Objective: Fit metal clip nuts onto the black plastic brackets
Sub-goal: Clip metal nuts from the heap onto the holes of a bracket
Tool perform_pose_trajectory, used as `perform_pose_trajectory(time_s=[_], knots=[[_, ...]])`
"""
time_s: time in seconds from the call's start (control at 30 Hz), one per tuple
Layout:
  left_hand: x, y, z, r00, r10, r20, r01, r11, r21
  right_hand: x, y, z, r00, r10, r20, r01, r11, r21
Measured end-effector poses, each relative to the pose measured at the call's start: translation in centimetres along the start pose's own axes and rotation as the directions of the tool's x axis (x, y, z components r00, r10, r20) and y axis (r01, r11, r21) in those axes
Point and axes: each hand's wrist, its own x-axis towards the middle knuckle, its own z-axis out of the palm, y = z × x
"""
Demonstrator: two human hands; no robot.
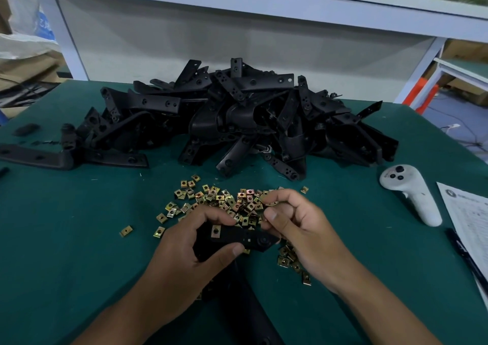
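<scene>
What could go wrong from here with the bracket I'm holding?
The left hand holds the bracket above the loose nuts, so a slip could scatter them. One nut already sits on the bracket; I can't tell if it's fully seated. The right hand hovers curled over the pile, and what it holds is unclear.

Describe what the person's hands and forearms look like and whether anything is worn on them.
Both are bare. The left hand and the right hand carry no gloves, rings, watch or wristband that can be seen. Both forearms are uncovered right down to the bottom edge of the head view, with no sleeve or cuff in sight. Fingernails are short and unpainted. No markings, tape or bandages show on either one.
</scene>
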Motion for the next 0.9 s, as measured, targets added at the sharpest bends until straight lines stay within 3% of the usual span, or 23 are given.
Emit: perform_pose_trajectory(time_s=[0.53,0.9], knots=[[0.0,0.26,0.0,0.999,0.027,0.016,-0.028,0.999,0.028,-0.32,-0.52,-0.04,0.998,0.046,0.05,-0.043,0.997,-0.058],[-0.28,0.34,0.09,0.996,0.062,0.058,-0.066,0.995,0.069,-0.76,-0.53,0.34,0.992,0.114,0.062,-0.118,0.991,0.062]])
